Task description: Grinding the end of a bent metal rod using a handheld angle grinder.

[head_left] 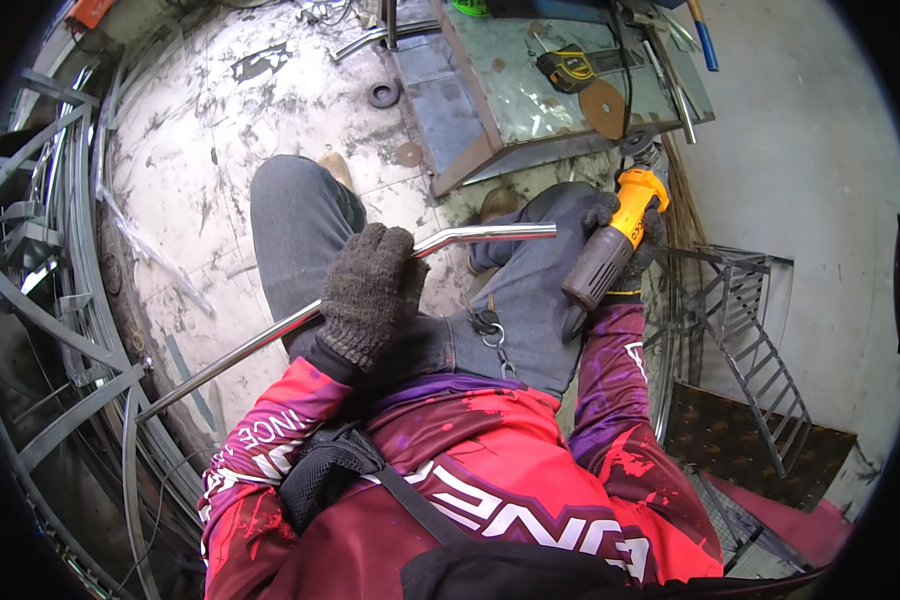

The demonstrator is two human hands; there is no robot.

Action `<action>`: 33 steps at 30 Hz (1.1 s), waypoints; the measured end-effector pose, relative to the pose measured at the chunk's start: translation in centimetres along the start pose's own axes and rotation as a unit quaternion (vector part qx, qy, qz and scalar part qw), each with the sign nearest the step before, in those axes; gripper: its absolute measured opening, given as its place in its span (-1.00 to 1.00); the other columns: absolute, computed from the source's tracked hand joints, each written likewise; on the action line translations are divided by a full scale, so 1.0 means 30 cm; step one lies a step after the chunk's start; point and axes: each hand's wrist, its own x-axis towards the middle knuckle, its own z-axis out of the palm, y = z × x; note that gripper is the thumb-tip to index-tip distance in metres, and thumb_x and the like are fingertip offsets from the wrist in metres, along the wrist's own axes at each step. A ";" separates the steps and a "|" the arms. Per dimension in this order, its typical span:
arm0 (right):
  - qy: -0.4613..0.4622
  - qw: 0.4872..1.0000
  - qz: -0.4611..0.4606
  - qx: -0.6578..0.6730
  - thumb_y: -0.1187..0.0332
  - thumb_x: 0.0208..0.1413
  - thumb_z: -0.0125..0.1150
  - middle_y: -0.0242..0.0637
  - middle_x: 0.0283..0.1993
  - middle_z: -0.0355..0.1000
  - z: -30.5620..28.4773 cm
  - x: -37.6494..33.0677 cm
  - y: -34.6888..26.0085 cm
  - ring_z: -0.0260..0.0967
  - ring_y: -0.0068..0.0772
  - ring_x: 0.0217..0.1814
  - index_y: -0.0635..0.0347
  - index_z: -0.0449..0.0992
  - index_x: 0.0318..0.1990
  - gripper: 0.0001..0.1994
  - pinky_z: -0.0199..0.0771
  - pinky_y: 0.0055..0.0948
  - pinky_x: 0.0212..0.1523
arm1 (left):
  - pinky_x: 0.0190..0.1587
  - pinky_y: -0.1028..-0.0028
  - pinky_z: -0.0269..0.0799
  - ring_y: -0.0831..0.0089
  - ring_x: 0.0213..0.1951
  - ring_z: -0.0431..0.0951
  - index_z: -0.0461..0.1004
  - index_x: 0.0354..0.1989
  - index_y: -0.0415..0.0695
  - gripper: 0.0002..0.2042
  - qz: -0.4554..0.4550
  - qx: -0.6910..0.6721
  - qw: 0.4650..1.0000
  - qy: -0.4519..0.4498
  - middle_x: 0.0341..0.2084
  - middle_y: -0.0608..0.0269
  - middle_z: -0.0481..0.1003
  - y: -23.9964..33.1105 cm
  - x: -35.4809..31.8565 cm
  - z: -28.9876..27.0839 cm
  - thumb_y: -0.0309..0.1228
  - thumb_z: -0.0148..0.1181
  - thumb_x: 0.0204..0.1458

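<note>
My left hand [370, 292], in a dark grey knit glove, is closed round a shiny metal pipe [238, 354]. The pipe slants up across my lap from the lower left. Beyond my fist it bends, and its short end points right above my thigh. In my right hand [652, 243], also gloved, is an angle grinder [630, 212] with an orange front and a dark grey rear body. Its head faces away from me, close to the near right corner of a low metal-topped workbench [515, 100]. The grinder and the pipe's bent end are apart.
On the bench lie a yellow-black tape measure [568, 70] and a brown disc [602, 108]. Metal bars and curved frames [80, 290] crowd the left side. A black ring [382, 95] sits on the stained floor [205, 160]. A dark metal rack [760, 360] stands at right.
</note>
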 end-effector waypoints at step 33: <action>-0.229 0.943 0.206 0.124 0.01 0.15 0.31 0.00 -0.20 0.54 -0.771 0.074 -0.012 0.54 0.02 -0.27 0.33 0.43 0.00 -0.47 0.61 0.01 -0.08 | -0.24 0.39 0.62 0.50 -0.51 0.53 0.55 -0.10 -0.21 -0.86 -0.202 -0.398 0.842 0.303 -0.42 0.32 0.52 -0.842 0.107 -0.613 -0.40 0.20 0.30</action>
